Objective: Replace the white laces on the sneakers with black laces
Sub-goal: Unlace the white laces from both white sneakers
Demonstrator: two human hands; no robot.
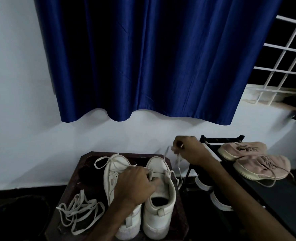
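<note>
A dark wooden bench [182,221] before a white wall [13,101] carries two white sneakers [159,211] side by side, a loose white lace [79,211] heaped at their left. The left hand [135,185] curls round one sneaker's tongue; the right hand [190,150], raised, pinches its threaded lace [177,162]. A blue curtain [152,58] hangs above, and a black shoe rack [274,197] with pink sneakers [262,167] stands right.

Left hand [135,185] and right hand [190,150], both bare. Each joins a bare arm, the left forearm [109,221] and the right forearm [244,197], seen from wrist to the lower frame edge.
</note>
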